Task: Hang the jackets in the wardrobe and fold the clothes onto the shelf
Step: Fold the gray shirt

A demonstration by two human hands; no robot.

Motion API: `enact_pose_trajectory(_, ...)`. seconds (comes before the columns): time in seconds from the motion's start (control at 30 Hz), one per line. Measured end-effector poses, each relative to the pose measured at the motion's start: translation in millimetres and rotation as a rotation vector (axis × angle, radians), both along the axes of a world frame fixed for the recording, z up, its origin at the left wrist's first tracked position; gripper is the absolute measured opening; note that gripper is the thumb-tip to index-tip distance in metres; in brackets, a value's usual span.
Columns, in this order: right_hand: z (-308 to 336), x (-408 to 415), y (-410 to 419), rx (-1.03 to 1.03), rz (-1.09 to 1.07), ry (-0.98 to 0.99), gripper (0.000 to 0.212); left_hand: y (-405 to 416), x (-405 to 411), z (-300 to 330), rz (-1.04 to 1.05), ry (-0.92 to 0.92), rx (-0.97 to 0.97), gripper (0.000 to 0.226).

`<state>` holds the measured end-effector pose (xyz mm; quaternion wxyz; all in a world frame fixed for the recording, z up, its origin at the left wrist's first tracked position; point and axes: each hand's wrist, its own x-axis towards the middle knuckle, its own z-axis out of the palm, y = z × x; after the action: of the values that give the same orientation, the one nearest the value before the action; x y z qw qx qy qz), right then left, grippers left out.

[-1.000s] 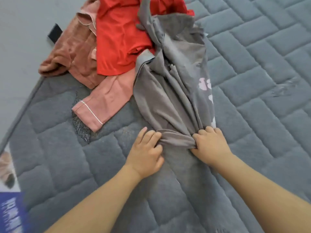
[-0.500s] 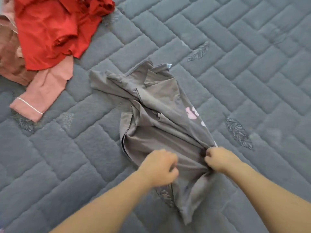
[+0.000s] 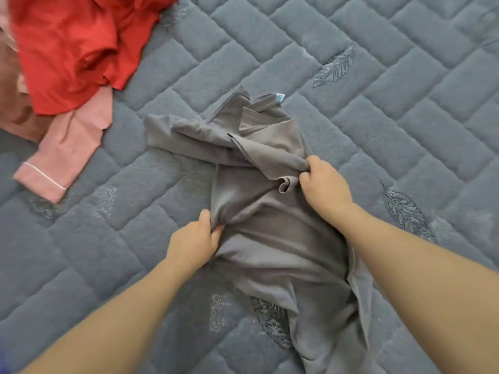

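Since the previous frame, your right hand (image 3: 322, 184) has travelled up the crumpled grey jersey garment (image 3: 259, 195), and the cloth is now lying more stretched toward you. Going from the left: the dusty-pink sleeve with white piping at the cuff (image 3: 63, 157) is lying flat on the grey quilted mattress pad (image 3: 405, 130), tucked under the loose red cotton top (image 3: 73, 49), well apart from the piece you are working. A brownish-pink fabric edge is showing at the far left, too cropped to identify. Next, your left hand (image 3: 193, 242) is pinching a gathered fold at the grey garment's left edge, thumb on top. Further right, your right hand is clenching a bunch of the same garment at its right side, fingers curled into the cloth. The garment is resting on the pad between your forearms, still creased and twisted, its tail running under your right arm. By my reading, you are only spreading it out; no fold is made yet, the pile is waiting, and neither wardrobe nor shelf is in view.
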<state>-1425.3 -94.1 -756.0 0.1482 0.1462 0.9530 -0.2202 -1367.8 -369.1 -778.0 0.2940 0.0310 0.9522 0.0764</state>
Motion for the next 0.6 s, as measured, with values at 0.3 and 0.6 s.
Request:
enact_pose_trajectory(0.3,33,-19,55,-0.041,-0.464,0.072,0.032,11,-40,78,-0.212,-0.989,-0.589,0.080)
enact_pose_trajectory(0.6,11,17,69,0.107,-0.161,0.492,0.061,108,-128,31,0.320,-0.274,0.134,0.089)
